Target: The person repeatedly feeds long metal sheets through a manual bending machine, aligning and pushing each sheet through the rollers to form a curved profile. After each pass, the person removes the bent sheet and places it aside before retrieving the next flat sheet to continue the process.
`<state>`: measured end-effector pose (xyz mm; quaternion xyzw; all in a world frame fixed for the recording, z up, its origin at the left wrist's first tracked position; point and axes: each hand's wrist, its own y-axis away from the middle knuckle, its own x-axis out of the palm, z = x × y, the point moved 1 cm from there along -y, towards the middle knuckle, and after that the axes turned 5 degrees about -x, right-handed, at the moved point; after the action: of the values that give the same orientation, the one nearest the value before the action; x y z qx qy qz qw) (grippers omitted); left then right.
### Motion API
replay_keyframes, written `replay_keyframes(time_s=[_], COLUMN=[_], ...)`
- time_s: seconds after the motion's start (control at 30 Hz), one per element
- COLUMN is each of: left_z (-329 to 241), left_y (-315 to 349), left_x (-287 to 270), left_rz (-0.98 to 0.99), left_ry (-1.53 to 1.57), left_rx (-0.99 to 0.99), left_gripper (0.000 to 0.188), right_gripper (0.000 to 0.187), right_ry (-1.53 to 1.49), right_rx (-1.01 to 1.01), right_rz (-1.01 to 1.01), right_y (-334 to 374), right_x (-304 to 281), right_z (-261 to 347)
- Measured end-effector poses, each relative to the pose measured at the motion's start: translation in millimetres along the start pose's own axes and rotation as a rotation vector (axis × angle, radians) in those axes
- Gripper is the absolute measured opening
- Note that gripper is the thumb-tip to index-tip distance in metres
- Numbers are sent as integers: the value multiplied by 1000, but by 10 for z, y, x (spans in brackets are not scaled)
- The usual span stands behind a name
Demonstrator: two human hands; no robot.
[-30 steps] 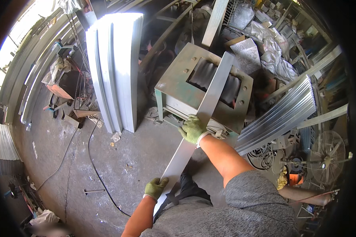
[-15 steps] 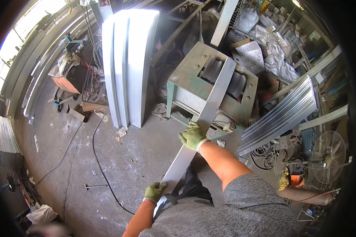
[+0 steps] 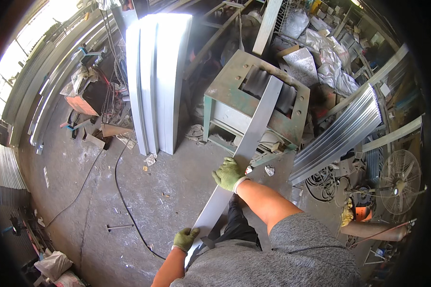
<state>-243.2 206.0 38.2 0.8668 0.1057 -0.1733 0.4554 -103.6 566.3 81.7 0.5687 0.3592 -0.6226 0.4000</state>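
Note:
A long, flat silver metal bar slants from beside my waist up to a worn green machine. Its far end rests over the opening in the machine's top, where dark rollers show on both sides of it. My right hand, in a green glove, is wrapped over the bar about midway along. Close to my body, my gloved left hand grips the near part of the same bar; some of its fingers are hidden behind the metal. The bar's near end is partly out of sight.
Bright metal profiles stand upright left of the machine. A black cable crosses the floor. On the right are a leaning stack of silver profiles, a fan and an orange tool.
Both hands and the bar have shifted slightly toward me. The bar's far end has drawn back a little over the machine's opening. Both hands keep their hold.

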Motion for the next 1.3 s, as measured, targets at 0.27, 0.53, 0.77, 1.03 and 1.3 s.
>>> replay_keyframes(time_s=[0.27, 0.53, 0.77, 1.03, 1.3], left_z=[372, 986, 1039, 156, -35], left_y=[149, 806, 1051, 866, 405], left_x=[-42, -423, -767, -767, -818], left_rz=[15, -72, -324, -873, -1038], left_ry=[48, -66, -21, -212, -256], left_rx=[10, -53, 64, 758, 615], left_gripper=[63, 61, 55, 36, 65], right_gripper=[51, 28, 53, 99, 40], right_ry=[-23, -336, -428, -1932, -2238], right_rx=[-3, -20, 265, 536, 254], right_rz=[2, -186, -981, -878, -670], right_y=[104, 341, 350, 43, -10], right_x=[134, -23, -920, -1870, -1780], right_z=[329, 1112, 649, -610, -566])
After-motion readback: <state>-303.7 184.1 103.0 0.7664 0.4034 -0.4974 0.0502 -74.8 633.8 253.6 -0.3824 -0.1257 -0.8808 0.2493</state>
